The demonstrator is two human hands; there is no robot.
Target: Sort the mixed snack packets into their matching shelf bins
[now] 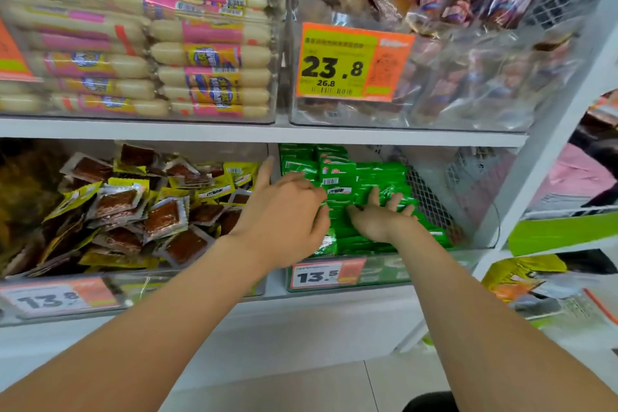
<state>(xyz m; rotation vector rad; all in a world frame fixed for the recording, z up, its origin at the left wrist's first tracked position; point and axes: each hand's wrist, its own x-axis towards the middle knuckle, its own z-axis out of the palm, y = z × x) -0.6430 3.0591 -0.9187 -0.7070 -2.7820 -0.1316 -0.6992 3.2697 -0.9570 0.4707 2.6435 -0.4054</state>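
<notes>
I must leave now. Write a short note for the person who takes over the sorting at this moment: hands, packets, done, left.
Left hand: over the divider between the two lower bins, index finger out; whether it holds a packet is unclear.
Right hand: palm up, fingers spread among the green packets.
Green packets sit in the lower right bin; yellow packets lie loose in the lower left bin.
Done: no stray colours visible in either bin.
Left: tidy the green stack.

Shop: price tags, stocked bins
</notes>
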